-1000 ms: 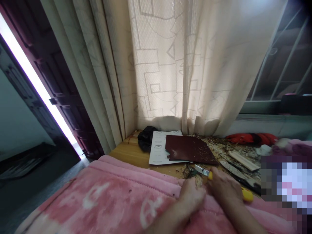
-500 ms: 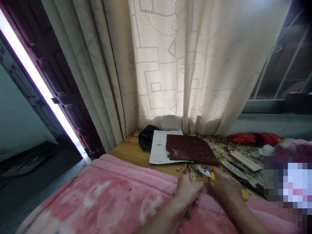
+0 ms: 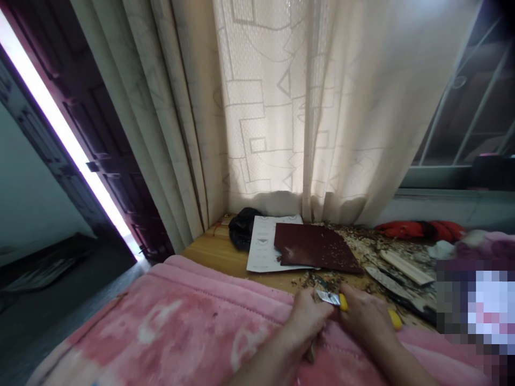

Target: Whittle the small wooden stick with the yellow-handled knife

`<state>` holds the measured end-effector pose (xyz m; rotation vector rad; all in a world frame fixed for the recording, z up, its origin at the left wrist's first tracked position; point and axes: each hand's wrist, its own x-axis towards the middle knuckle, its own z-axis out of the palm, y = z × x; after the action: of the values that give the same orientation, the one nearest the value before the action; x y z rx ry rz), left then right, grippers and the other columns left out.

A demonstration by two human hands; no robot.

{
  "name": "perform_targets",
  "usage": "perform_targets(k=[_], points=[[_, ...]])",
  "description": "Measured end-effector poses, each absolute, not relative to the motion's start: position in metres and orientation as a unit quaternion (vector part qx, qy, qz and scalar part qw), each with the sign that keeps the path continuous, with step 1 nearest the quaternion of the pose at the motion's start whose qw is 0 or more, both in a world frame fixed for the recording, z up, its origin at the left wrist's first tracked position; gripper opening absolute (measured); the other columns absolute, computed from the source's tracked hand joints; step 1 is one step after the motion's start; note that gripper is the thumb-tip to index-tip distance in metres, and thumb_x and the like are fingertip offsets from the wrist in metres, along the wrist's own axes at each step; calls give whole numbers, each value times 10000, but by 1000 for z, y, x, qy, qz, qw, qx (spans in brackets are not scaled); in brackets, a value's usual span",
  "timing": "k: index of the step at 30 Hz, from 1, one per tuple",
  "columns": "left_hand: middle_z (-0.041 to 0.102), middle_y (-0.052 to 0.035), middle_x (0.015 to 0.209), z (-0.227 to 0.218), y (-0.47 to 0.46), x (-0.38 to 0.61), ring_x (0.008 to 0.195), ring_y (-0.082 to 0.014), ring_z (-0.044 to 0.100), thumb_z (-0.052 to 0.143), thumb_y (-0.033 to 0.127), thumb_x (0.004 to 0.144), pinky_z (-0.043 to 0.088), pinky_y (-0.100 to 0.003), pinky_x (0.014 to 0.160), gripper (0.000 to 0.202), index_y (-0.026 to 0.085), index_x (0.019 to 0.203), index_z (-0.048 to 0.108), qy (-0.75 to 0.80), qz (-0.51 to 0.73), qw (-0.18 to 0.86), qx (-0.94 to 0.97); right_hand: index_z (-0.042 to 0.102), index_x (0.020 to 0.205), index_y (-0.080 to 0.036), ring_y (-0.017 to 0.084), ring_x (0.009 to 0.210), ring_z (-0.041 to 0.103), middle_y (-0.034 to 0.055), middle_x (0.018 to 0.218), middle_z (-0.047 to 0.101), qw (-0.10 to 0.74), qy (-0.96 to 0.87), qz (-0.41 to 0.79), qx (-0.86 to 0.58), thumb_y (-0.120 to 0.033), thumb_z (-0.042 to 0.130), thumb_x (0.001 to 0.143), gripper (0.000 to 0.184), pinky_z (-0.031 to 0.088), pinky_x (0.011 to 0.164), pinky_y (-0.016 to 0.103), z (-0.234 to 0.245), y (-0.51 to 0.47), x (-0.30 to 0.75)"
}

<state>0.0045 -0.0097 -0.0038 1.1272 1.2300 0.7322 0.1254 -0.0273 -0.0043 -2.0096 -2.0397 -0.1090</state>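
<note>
My left hand [image 3: 308,316] rests over the edge of a pink fleece blanket [image 3: 161,327], closed around a small piece of wood [image 3: 310,353]. Only the wood's lower tip shows below my fingers. My right hand [image 3: 364,316] grips a yellow utility knife [image 3: 343,302], whose yellow handle end [image 3: 395,319] sticks out past the hand. The knife's silver blade [image 3: 328,296] points left and sits against the fingers of my left hand. Where the blade's edge meets the wood is hidden.
A wooden desk [image 3: 213,257] carries a dark red sandpaper sheet [image 3: 316,247] on white printed paper [image 3: 261,246], with a black bag [image 3: 242,229] behind. Wood shavings, a pale wooden strip [image 3: 406,267] and red cloth [image 3: 418,230] lie right. A curtain hangs behind.
The knife blade has moved down and left, closer to my left hand. My hands have drawn nearer together. The view has shifted slightly.
</note>
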Motion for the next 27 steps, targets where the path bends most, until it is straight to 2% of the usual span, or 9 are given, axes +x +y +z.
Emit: perform_targets(k=[7,12,21,27], points=[[376,79,382,2,-9,4,321,-38,333,547,179,527,249,-139,325,142,150,660,507,531,294,612,507,504,743,-200,166,651,545,33,710,604,121,-705,-11,-698,-246,389,699,131,264,536,240,-5,-25,125],[397,73,407,-1,-9,5,350,-35,339,556,186,530,245,-137,346,163,147,683,514,540,308,595,509,493,737,-195,174,672,547,48,718,602,115,-694,-12,-711,-276,401,695,129,281,553,247,-12,-22,126],[402,71,421,4,-10,6,335,-39,315,552,190,516,226,-151,329,239,142,748,525,545,308,613,481,465,713,-189,209,697,557,72,702,595,114,-676,-8,-728,-458,424,674,275,323,566,273,-10,-22,122],[498,36,495,-7,-10,9,422,-62,411,543,223,560,297,-154,398,239,138,783,559,548,356,570,499,475,770,-195,217,664,568,75,700,609,82,-653,9,-753,-330,391,702,173,328,530,278,-7,-24,117]])
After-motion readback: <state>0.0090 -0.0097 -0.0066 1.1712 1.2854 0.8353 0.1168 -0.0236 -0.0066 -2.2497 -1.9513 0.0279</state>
